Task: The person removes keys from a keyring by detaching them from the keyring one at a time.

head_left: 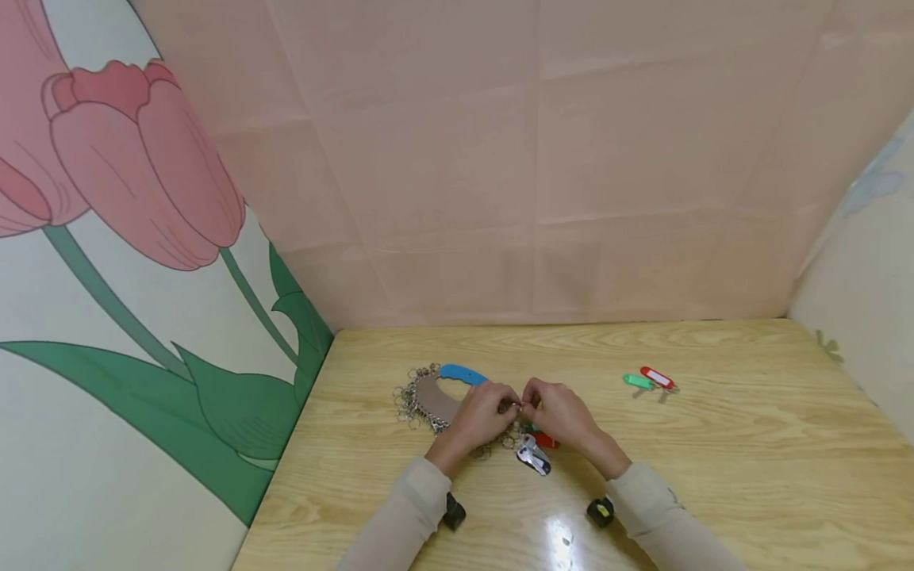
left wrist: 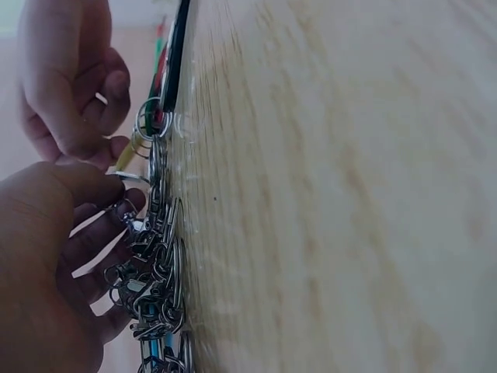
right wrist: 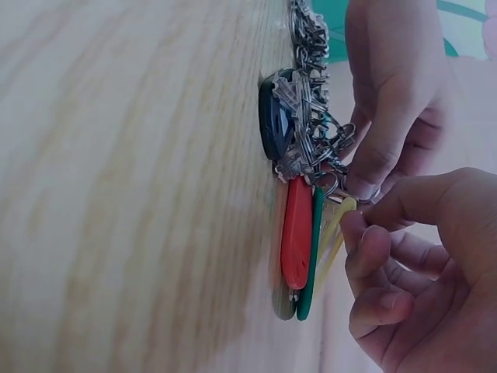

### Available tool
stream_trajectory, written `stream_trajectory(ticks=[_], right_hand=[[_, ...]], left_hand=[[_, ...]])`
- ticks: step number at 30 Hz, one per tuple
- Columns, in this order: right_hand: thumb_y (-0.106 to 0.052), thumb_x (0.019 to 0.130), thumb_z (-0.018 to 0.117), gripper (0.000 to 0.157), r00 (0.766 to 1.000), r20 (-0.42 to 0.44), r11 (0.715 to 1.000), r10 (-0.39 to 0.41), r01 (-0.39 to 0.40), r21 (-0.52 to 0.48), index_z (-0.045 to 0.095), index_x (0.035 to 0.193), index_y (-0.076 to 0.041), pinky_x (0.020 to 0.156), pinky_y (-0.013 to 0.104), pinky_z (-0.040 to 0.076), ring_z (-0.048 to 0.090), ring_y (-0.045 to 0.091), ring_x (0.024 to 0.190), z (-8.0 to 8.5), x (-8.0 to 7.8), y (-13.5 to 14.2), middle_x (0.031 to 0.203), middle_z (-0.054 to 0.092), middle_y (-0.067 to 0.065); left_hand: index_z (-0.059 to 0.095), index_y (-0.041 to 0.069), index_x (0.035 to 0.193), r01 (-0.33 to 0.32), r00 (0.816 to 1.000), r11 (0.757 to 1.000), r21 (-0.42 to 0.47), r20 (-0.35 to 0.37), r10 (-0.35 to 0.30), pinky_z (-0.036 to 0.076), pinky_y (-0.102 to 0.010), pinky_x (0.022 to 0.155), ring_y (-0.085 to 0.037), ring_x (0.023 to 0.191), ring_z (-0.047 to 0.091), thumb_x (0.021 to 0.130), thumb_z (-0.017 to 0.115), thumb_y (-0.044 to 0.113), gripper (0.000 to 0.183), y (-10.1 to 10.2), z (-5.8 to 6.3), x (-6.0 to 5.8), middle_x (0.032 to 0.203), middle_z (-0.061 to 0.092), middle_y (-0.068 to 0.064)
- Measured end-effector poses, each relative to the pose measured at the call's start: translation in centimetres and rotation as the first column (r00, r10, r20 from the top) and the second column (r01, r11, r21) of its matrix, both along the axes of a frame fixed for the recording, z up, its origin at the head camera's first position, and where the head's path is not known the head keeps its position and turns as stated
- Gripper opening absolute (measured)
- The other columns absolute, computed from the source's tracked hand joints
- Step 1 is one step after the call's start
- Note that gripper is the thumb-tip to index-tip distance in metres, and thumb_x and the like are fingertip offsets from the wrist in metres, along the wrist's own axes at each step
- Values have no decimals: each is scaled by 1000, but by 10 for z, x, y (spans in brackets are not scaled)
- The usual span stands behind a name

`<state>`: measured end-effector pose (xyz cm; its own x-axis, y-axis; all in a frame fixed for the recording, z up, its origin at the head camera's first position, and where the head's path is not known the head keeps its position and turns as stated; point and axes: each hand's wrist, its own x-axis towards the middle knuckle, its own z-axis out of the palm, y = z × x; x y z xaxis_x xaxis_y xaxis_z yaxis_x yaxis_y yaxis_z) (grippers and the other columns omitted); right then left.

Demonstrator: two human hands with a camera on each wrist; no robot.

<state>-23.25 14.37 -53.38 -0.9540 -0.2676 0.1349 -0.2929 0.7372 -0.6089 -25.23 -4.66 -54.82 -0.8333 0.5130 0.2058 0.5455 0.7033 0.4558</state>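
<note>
My left hand and right hand meet fingertip to fingertip at the right end of a curved brown holder with a blue grip and many small metal rings. In the left wrist view, the left thumb and fingers pinch a small metal ring among the others. The right fingers pinch the top of a yellow key tag, close to that ring. Beside it hang a red key tag and a green key tag. Silver keys and a black tag lie against the table.
Farther right on the wooden table lie another green key tag and another red key tag, each with a key. A pink sheet hangs behind the table, and a tulip-patterned panel borders the left side.
</note>
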Motion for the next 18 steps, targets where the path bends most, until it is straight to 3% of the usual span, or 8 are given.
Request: stream_trajectory(ticks=[18], right_hand=[[-8,95,76,9,999,-33,1000,13,-12,14,70,93,-14,56,28,45,54,10,63,0,-2,-1,79,66,-3]], left_hand=[[82,22,111,16,1000,1000,14,-12,-16,52,-31,93,-9,98,67,104,70,23,14,-2,0,0,107,80,9]])
